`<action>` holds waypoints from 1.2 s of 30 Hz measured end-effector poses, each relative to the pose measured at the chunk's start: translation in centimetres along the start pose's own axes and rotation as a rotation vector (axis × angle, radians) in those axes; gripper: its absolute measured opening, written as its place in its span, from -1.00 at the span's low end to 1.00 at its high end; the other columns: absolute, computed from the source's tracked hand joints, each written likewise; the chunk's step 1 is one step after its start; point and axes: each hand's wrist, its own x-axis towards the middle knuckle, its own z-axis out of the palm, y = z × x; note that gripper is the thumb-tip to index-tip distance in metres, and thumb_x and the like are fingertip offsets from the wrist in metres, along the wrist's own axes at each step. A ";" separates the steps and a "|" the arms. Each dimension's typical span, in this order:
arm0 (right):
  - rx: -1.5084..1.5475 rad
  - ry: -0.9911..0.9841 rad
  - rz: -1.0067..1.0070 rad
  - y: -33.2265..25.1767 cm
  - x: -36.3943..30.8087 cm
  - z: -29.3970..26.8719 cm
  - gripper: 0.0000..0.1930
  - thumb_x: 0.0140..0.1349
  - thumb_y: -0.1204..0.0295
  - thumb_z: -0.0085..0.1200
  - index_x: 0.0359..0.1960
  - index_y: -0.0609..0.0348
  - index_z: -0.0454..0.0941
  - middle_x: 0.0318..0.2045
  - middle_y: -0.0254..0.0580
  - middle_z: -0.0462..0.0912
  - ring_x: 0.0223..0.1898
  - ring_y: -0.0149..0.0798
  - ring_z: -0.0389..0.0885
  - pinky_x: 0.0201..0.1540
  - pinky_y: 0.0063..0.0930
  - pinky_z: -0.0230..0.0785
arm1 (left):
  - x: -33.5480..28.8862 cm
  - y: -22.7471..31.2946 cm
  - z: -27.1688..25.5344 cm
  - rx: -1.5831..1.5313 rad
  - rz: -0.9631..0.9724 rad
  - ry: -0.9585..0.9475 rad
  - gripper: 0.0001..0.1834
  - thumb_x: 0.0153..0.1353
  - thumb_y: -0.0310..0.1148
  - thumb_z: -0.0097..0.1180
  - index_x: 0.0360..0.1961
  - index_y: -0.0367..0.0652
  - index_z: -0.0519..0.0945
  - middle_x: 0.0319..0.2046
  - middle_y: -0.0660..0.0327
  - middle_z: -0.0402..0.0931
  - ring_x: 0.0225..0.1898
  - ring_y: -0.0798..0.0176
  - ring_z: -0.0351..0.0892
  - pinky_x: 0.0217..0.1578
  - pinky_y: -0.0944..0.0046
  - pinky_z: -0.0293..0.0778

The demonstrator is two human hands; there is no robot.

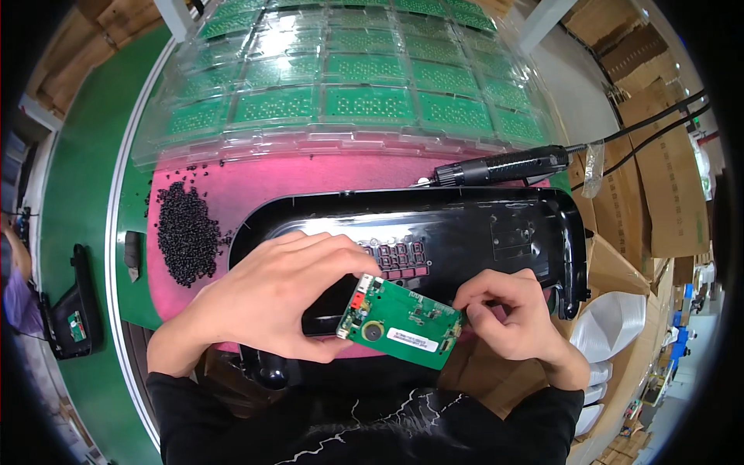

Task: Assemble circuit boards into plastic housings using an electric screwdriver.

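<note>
The left hand (283,291) gripped the green circuit board (415,316) by one end, above the black housing (457,221); whether the right hand (508,316) pinched its opposite edge, I couldn't tell. Edge-only handling seemed wisest.

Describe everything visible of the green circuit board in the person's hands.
The green circuit board is flat, rectangular and rigid-looking, its component side facing the camera. It bears a white label, a round dark component, a small red part and metal-looking connectors. It slants down rightward in the picture, held over the black casing. The left hand grips its left end; the fingers of the right hand are at its right edge, seemingly touching.
</note>
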 end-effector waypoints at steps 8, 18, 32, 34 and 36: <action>-0.108 -0.075 -0.123 1.0 1.8 -0.7 -0.38 -0.18 0.34 0.54 -0.05 0.17 0.50 -0.29 -0.23 0.54 -0.28 -0.30 0.51 -0.23 -0.46 0.37 | 0.2 -1.4 -0.5 0.103 -0.083 0.079 -0.33 -0.34 -0.35 0.47 -0.07 -0.19 0.54 -0.25 0.17 0.55 -0.26 0.14 0.60 -0.24 0.20 0.50; -0.254 0.044 -0.388 5.0 5.3 -0.4 -0.39 -0.26 0.48 0.48 -0.06 0.19 0.53 -0.09 -0.12 0.60 -0.11 -0.09 0.54 0.01 -0.31 0.43 | 0.4 -1.6 0.7 0.228 -0.228 0.104 -0.34 -0.25 -0.30 0.49 -0.06 -0.21 0.49 -0.28 0.15 0.50 -0.26 0.07 0.57 -0.25 0.18 0.50; -0.310 0.061 -0.363 5.2 5.5 0.2 -0.36 -0.31 0.51 0.45 -0.03 0.19 0.55 -0.03 -0.10 0.56 -0.07 -0.06 0.54 0.04 -0.29 0.39 | 0.5 -1.6 0.6 0.360 -0.277 0.001 -0.32 -0.19 -0.19 0.48 -0.03 -0.19 0.47 -0.16 0.14 0.47 -0.11 0.00 0.54 -0.14 0.10 0.47; -0.331 0.067 -0.369 5.2 5.5 0.2 -0.36 -0.32 0.51 0.45 -0.04 0.19 0.55 -0.04 -0.10 0.56 -0.07 -0.06 0.54 0.04 -0.29 0.39 | 0.4 -1.7 0.6 0.356 -0.277 0.000 -0.32 -0.19 -0.19 0.49 -0.03 -0.20 0.47 -0.16 0.14 0.47 -0.11 0.00 0.54 -0.14 0.10 0.47; -0.333 0.067 -0.362 5.2 5.5 0.3 -0.36 -0.32 0.51 0.45 -0.04 0.20 0.56 -0.04 -0.10 0.56 -0.07 -0.06 0.54 0.04 -0.29 0.39 | 0.4 -1.8 0.6 0.349 -0.275 -0.001 -0.32 -0.19 -0.20 0.49 -0.03 -0.20 0.47 -0.16 0.14 0.47 -0.11 0.00 0.53 -0.14 0.11 0.47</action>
